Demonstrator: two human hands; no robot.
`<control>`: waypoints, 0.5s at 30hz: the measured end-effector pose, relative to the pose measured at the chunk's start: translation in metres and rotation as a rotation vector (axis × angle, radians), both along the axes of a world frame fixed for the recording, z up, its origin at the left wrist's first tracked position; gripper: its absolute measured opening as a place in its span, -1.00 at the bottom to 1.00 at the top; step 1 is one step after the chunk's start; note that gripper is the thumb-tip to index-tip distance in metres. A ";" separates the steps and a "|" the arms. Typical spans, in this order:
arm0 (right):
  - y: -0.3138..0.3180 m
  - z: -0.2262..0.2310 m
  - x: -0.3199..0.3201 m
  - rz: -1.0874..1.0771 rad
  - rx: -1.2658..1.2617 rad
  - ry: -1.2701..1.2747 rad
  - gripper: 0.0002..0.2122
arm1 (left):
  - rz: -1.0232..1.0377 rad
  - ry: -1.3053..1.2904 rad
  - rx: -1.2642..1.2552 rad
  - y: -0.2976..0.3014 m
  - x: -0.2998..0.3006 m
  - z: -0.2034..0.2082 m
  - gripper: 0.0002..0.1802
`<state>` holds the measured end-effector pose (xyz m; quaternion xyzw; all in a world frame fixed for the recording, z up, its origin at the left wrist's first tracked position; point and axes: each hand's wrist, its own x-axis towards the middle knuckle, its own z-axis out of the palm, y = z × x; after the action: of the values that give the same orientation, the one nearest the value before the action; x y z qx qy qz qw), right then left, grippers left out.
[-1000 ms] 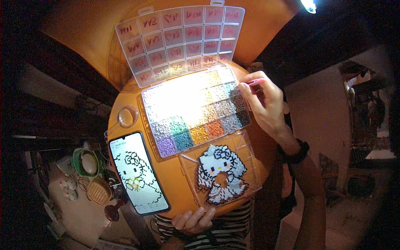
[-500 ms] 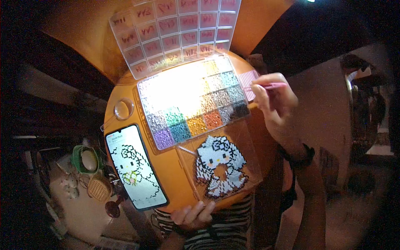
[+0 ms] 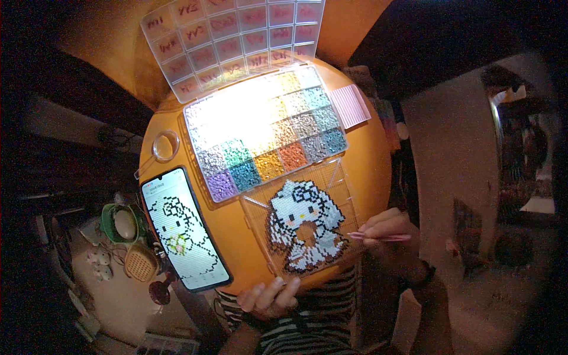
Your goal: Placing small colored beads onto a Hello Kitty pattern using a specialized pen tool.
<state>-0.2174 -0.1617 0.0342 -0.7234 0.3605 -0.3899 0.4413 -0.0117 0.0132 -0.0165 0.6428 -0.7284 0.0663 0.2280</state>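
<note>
A clear pegboard (image 3: 347, 177) lies near the table's front edge. On it is a partly filled bead picture (image 3: 303, 204) of a white, black-outlined character with a bow, bare at the middle. My right hand (image 3: 387, 231) pinches a slim pink pen-like tool (image 3: 395, 238), its tip over the board's right side by the figure. Whether a bead is at the tip is too small to tell. My left hand (image 3: 269, 299) rests at the front table edge, fingers stretched up and slightly bent beside the board's lower left corner, with nothing visible in them.
A sectioned bead box (image 3: 293, 155) stands behind the board, glaring under the light, its clear lid (image 3: 234, 41) raised. Left are a phone (image 3: 188, 236) showing a bead pattern and a small clear scoop (image 3: 165, 145). A pink ridged pad (image 3: 349, 106) lies right of the box.
My right hand has come down from beside the pink pad to the pegboard's right side, bringing the pink tool. My left hand stays at the front edge. The whole view has shifted slightly.
</note>
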 end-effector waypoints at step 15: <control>-0.002 0.016 0.014 0.172 -0.136 0.304 -0.81 | -0.035 -0.019 0.096 0.001 0.005 0.003 -0.74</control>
<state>-0.2033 -0.1640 0.0505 -0.8303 0.3328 -0.2601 0.3636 -0.0072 0.0140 -0.0135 0.6396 -0.7439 0.0335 0.1909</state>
